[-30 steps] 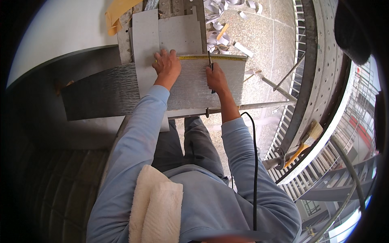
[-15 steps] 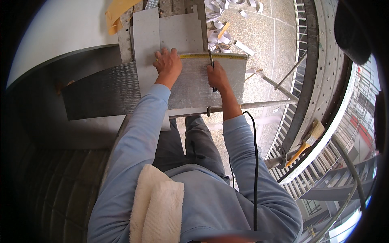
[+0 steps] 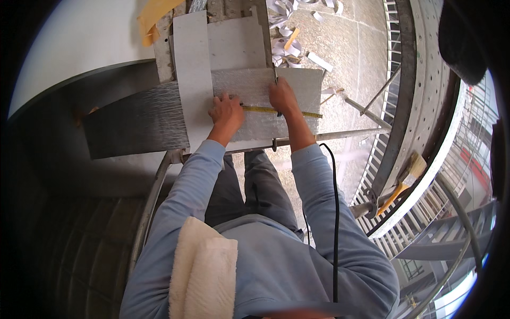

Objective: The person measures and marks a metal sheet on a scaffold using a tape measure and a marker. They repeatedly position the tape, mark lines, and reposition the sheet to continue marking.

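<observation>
Head view, looking straight down: the person's two forearms in light blue sleeves reach forward onto a grey mesh sheet (image 3: 260, 101) that lies flat across a narrow work surface. A yellow measuring tape (image 3: 297, 112) runs left to right over the sheet, and both hands sit on it. The left hand (image 3: 227, 114) lies palm down with its fingers pressing the tape's left end against the mesh; it pins rather than grips. The right hand (image 3: 282, 95) rests on the tape a little further right, closed around a thin dark pen (image 3: 277, 85) whose tip points away from the person, toward the sheet's far edge. A plain white board (image 3: 192, 64) lies under the mesh on the left and sticks out beyond it toward the top of the picture. A metal bar (image 3: 340, 134) runs along the near edge of the sheet. Beyond the surface, on the stone floor, white paper scraps (image 3: 287, 32) lie scattered. To the right, well apart from the hands, a paintbrush (image 3: 406, 175) with a yellow handle leans on a curved railing. A folded cream towel (image 3: 204, 276) hangs over the person's left shoulder, and a black cable (image 3: 335, 212) trails down along the right arm.
</observation>
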Motion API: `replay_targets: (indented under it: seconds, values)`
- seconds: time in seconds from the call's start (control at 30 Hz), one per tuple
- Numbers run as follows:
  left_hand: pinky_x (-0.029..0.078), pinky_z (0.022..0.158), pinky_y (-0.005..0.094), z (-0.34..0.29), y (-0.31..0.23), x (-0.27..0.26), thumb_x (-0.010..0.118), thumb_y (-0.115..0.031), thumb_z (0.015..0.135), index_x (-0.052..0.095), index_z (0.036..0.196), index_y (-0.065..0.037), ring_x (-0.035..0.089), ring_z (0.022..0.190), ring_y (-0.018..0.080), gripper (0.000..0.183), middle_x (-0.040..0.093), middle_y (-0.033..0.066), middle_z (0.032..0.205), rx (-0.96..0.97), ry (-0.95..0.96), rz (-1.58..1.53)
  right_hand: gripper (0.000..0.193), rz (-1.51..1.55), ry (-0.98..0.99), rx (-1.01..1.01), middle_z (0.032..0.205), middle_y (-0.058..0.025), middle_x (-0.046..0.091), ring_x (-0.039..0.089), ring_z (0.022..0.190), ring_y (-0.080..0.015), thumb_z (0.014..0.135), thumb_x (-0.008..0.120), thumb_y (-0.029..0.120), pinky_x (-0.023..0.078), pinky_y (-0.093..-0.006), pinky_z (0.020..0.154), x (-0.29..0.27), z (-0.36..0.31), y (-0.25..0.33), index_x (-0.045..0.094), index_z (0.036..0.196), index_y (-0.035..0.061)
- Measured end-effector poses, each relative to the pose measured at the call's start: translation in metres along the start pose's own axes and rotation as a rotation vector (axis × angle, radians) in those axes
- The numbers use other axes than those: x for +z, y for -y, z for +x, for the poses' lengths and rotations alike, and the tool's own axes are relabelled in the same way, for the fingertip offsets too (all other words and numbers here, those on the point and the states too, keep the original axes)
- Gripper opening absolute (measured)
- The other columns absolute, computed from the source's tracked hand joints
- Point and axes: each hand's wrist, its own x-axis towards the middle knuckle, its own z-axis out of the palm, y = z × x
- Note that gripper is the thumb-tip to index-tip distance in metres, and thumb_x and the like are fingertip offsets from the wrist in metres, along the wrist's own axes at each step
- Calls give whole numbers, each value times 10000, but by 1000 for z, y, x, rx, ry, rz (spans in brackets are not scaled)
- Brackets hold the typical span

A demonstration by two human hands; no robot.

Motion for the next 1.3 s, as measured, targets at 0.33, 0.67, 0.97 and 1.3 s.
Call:
replay_targets:
  seconds: [0.33,0.67,0.97,1.3]
  values:
    - [407,1073,678,2,-7,-4,597,-283,1002,683,1291,-154,412,1380,441,328,462,154,1467,-86,25,-75,239,-98,32,-128,1187,-351,611,657,1047,-499,909,530,138,513,-552,955,5,2,-5,699,899,-30]
    - [445,1062,631,8,-2,3,565,-357,1017,670,1324,-189,412,1391,406,366,450,144,1486,-59,67,25,318,307,-314,2,935,-298,676,662,907,-466,987,569,268,512,-525,830,19,-86,-42,602,1033,-45]
    - [464,1049,530,-19,19,30,627,-371,977,706,1191,-107,579,1200,471,350,604,254,1280,99,143,53,309,1053,-500,474,653,-74,601,553,440,-178,987,704,292,448,-357,414,67,-146,-105,642,985,-11]
    - [460,1056,574,-44,26,39,621,-385,984,703,1205,-122,515,1284,476,353,552,213,1357,33,192,129,176,1204,-563,602,671,-45,510,480,403,-157,973,647,179,409,-336,362,75,-163,-101,540,988,41]
